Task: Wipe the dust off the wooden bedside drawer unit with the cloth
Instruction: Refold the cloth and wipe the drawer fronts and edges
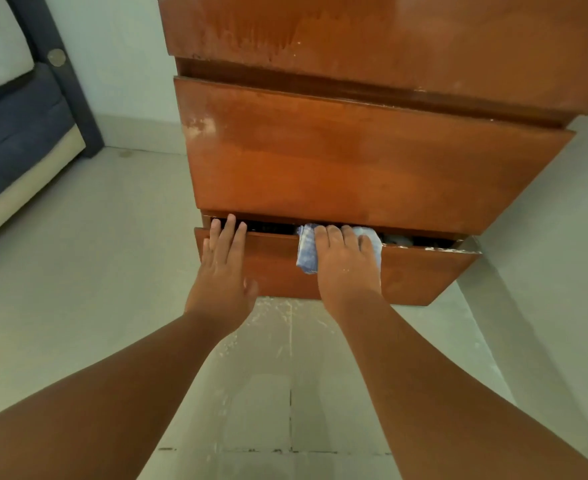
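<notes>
Wooden unit (354, 161); one cloth (307, 252) under right hand (346, 268), left hand (221, 271) bare

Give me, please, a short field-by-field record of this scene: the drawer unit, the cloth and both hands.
furniture: wooden drawer unit, pale dusty patches on its fronts
bottom drawer: pulled slightly open, dark gap above
cloth: blue, draped over the bottom drawer's top edge
right hand: grips the cloth, fingers curled over that edge
left hand: flat on the drawer front, fingers straight, holding nothing
floor: pale tiles, whitish specks beneath the unit
</notes>
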